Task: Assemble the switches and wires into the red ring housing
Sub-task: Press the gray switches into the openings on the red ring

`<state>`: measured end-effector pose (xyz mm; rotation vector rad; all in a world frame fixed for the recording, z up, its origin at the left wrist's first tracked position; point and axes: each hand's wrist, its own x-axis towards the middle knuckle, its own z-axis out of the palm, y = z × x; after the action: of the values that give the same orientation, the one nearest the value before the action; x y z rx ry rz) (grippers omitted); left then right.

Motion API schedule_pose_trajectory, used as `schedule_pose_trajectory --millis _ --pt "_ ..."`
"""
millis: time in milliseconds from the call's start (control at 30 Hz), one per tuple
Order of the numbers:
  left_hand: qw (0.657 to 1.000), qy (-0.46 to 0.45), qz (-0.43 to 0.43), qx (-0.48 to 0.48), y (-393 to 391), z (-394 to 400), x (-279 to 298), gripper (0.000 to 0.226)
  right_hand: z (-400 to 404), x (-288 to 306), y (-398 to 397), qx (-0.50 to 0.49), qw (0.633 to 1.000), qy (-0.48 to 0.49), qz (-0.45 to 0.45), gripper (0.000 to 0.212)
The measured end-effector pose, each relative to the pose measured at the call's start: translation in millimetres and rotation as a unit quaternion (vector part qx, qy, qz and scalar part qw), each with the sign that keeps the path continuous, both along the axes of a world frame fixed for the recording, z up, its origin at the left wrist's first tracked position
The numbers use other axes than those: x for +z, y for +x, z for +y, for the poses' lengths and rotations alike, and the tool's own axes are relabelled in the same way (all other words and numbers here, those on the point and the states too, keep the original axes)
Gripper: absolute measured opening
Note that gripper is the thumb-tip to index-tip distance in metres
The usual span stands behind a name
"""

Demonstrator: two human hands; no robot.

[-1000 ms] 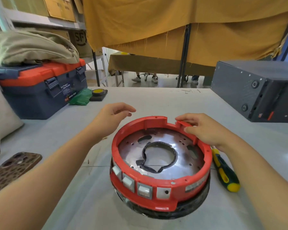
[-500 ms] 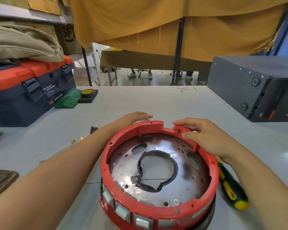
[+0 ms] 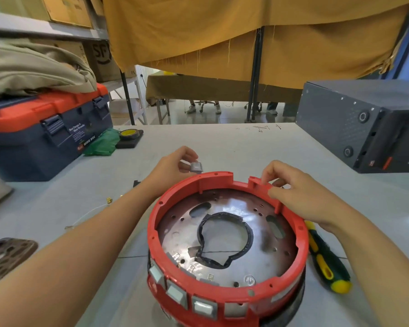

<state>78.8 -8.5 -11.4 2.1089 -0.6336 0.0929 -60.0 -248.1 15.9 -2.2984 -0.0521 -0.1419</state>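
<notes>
The red ring housing (image 3: pixel 227 234) sits on the grey table (image 3: pixel 222 142) directly in front of the person, its open side up, a metal plate (image 3: pixel 224 232) with a large central hole inside it. The left hand (image 3: pixel 172 166) pinches a small grey switch (image 3: pixel 196 166) between thumb and fingertips, holding it just beyond the far rim of the housing. The right hand (image 3: pixel 295 192) grips the far right part of the rim, fingers curled over a raised red tab there. Along the near left wall of the housing several pale switches (image 3: pixel 175 292) are already seated in a row.

Just right of the housing lies a green and yellow screwdriver (image 3: pixel 326 258). On the table to the left are thin wires with small brass ends (image 3: pixel 109 200) and a patterned phone (image 3: pixel 7 258). Farther off stand a navy and orange toolbox (image 3: pixel 45 128) at the left and a dark grey box (image 3: pixel 364 123) at the right.
</notes>
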Motion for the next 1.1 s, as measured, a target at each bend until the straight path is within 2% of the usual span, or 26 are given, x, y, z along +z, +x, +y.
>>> schedule_pose_trajectory --millis 100,267,367,567,700,1000,1100 --pt "1.000 -0.028 -0.005 -0.001 -14 10 12 0.043 2 5 -7 0.026 0.998 -0.048 0.014 0.022" --pt "0.999 -0.025 -0.041 0.003 -43 22 32 0.046 7 4 -11 0.029 0.996 -0.087 0.022 0.026" --pt "0.998 -0.029 -0.063 -0.011 -64 22 39 0.045 15 -3 -8 0.003 0.994 -0.106 -0.007 0.034" --pt "0.996 -0.024 -0.077 -0.033 -103 21 47 0.038 24 -12 5 -0.059 0.993 -0.083 -0.053 0.035" --pt "0.998 -0.015 -0.049 -0.042 -127 22 47 0.038 29 -14 14 -0.088 0.991 -0.078 -0.071 0.036" --pt "0.999 0.000 -0.041 -0.027 -168 34 36 0.038 37 -10 5 -0.166 0.976 0.008 -0.138 0.032" --pt "0.999 -0.016 -0.041 -0.021 -176 43 32 0.037 37 -2 -14 -0.105 0.976 -0.001 -0.192 0.020"
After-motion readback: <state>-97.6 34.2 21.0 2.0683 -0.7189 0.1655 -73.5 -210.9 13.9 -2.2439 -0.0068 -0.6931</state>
